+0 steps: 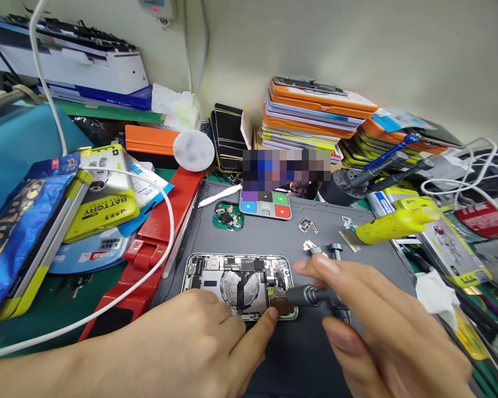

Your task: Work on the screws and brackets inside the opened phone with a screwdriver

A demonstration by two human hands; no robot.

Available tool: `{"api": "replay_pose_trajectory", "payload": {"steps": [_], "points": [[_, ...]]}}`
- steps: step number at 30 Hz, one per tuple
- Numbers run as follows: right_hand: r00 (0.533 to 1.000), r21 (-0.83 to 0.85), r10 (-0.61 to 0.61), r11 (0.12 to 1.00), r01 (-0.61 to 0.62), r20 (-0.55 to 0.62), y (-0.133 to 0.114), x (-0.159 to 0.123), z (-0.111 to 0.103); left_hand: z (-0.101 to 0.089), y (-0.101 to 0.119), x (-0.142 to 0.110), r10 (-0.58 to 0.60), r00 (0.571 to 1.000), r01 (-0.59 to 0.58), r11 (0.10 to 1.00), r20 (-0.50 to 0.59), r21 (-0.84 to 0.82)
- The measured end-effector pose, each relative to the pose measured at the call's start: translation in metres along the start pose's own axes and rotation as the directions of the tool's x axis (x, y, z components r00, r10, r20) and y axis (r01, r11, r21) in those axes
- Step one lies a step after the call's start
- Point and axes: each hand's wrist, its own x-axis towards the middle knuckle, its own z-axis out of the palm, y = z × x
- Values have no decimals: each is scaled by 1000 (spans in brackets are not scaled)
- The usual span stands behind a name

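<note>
A grey mat (259,235) bears the opened phone (240,290); left fingers (269,320) touch its near edge.

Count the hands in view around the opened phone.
2: the left hand, at the near edge of the opened phone; and the right hand, by the dark tool at the phone's right end. No others show.
</note>
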Motion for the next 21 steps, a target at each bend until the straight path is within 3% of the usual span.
{"api": "replay_pose_trajectory", "payload": {"steps": [4, 9, 21], "points": [[999, 12, -28, 1000, 29, -47, 0, -2, 4, 1, -1, -1, 51, 998, -53, 998, 32, 44], [996, 107, -72, 991, 78, -58, 1, 3, 7, -4, -1, 3, 42, 999, -40, 994, -27, 100], [986, 84, -137, 986, 145, -94, -3, 9, 17, -4, -1, 5, 96, 994, -89, 987, -47, 131]]}}
